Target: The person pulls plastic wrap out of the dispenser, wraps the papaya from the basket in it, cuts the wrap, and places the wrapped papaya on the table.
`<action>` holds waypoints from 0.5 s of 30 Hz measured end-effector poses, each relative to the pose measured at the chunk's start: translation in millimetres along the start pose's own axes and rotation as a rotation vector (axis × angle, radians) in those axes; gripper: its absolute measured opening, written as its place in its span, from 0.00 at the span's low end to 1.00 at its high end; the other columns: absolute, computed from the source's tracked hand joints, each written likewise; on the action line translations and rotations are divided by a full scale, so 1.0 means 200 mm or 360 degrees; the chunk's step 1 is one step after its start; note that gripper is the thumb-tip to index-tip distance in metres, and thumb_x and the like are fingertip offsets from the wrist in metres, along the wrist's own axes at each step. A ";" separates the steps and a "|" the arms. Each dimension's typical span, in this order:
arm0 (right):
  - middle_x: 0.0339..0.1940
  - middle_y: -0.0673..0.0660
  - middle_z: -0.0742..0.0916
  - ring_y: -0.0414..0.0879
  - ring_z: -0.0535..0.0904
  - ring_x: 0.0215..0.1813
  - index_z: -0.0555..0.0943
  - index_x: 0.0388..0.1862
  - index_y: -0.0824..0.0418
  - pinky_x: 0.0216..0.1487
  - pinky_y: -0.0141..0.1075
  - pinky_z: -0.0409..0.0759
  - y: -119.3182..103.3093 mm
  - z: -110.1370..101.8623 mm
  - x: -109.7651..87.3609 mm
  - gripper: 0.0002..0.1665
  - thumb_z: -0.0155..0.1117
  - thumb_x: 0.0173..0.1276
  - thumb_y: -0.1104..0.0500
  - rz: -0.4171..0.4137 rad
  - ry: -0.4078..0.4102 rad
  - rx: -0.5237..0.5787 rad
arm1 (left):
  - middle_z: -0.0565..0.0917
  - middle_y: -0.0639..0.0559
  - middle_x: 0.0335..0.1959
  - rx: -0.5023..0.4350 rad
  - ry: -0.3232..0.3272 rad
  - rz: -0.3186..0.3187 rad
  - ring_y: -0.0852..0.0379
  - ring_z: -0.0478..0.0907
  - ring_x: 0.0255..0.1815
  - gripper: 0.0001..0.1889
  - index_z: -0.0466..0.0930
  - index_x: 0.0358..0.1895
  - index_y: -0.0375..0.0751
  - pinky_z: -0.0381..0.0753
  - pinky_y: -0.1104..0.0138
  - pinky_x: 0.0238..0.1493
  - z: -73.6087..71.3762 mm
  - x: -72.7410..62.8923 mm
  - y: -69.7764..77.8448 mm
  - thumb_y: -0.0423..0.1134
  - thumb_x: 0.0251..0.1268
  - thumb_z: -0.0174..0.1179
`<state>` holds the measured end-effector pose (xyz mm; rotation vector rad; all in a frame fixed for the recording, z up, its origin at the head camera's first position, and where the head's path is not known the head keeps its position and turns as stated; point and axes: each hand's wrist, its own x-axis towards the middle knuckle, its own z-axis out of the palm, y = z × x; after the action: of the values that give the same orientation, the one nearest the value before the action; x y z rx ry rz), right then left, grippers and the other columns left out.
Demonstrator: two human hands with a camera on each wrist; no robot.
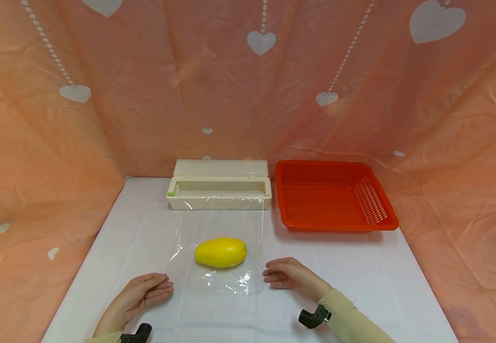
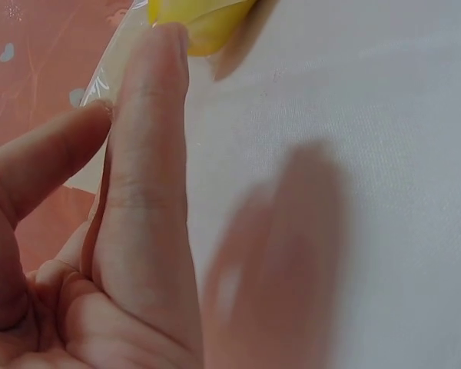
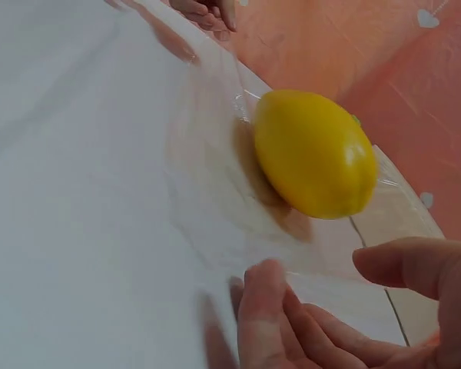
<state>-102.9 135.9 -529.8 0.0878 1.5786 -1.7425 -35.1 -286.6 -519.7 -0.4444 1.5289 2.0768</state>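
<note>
Extending a person's left hand [image 1: 142,296] over the white-covered counter [image 1: 342,276], at left, brings its fingertips to the near corner of a clear plastic film [image 1: 222,224]; the fingers lie nearly straight, but whether thumb and finger pinch the film cannot be told. At center, a cream dispenser box [image 1: 218,179] stands at the back with its lid raised, the film running over its front edge and toward the viewer. On that film, between the two hands and well apart from each other, sits an elongated yellow fruit [image 1: 220,252] lying on its side. To its right, the right hand [image 1: 292,278] hovers beside the film's edge, thumb and fingers apart, holding nothing. At far right, behind that hand, sits an orange-red perforated basket [image 1: 338,190].
</note>
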 end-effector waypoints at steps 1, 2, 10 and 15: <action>0.45 0.63 0.85 0.50 0.84 0.44 0.72 0.56 0.77 0.47 0.40 0.83 0.00 0.00 0.00 0.23 0.56 0.72 0.60 0.0007 -0.0013 -0.0025 | 0.85 0.39 0.41 0.0003 -0.0004 -0.0001 0.47 0.83 0.44 0.16 0.71 0.52 0.20 0.81 0.58 0.49 0.00 0.00 0.00 0.34 0.73 0.52; 0.44 0.63 0.85 0.49 0.84 0.42 0.74 0.55 0.77 0.44 0.38 0.84 0.01 0.01 0.00 0.22 0.56 0.72 0.59 0.0015 -0.0028 -0.0052 | 0.85 0.39 0.41 0.0000 -0.0008 -0.0002 0.47 0.83 0.44 0.16 0.72 0.51 0.20 0.81 0.58 0.49 0.00 0.00 0.00 0.34 0.73 0.52; 0.33 0.58 0.87 0.39 0.74 0.24 0.82 0.42 0.74 0.24 0.25 0.72 0.02 0.05 -0.02 0.18 0.61 0.68 0.57 0.0000 -0.0098 -0.0264 | 0.85 0.39 0.40 -0.0008 -0.0039 0.0012 0.48 0.84 0.43 0.12 0.75 0.48 0.23 0.81 0.59 0.49 0.00 0.00 0.00 0.31 0.70 0.54; 0.31 0.58 0.87 0.39 0.71 0.22 0.83 0.37 0.71 0.21 0.25 0.71 0.03 0.06 -0.02 0.15 0.61 0.66 0.58 -0.0016 -0.0017 -0.0304 | 0.85 0.40 0.40 -0.0006 -0.0070 0.0042 0.49 0.84 0.42 0.11 0.74 0.48 0.22 0.81 0.60 0.48 0.01 0.00 0.00 0.30 0.71 0.53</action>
<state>-91.1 126.9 -530.1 -0.0231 1.7320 -1.5886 -34.3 -284.8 -519.1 -0.3793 1.5135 2.0957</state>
